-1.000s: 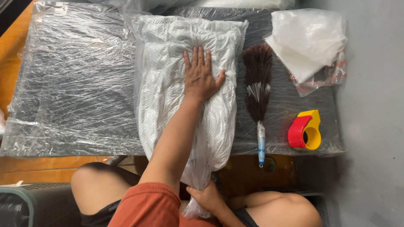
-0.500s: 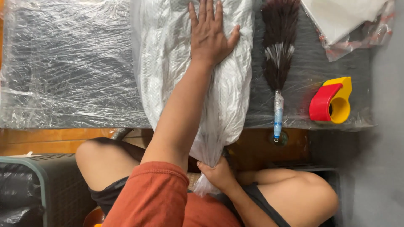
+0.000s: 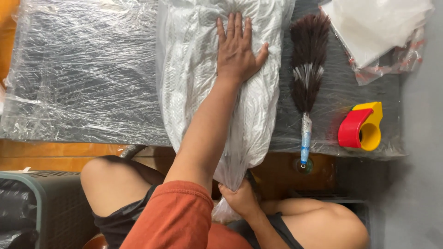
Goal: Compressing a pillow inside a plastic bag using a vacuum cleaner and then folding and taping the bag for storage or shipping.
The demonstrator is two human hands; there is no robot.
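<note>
A clear plastic bag (image 3: 194,69) stuffed with white knitted fabric lies lengthwise on a dark table wrapped in plastic film (image 3: 83,78). My left hand (image 3: 237,53) lies flat on top of the bag, palm down with the fingers spread, pressing on it. My right hand (image 3: 240,198) is below the table edge, between my knees, closed around the bag's gathered neck. The bag's lower end hangs over the table's front edge.
A dark feather duster (image 3: 307,74) with a blue-wrapped handle lies just right of the bag. Beyond it sit a red and yellow tape dispenser (image 3: 360,127) and a pile of folded plastic bags (image 3: 374,27). A grey slatted crate (image 3: 50,207) stands by my left knee.
The view shifted up and then partly back. My left hand stays pressed flat on the bag and my right hand keeps its grip on the neck.
</note>
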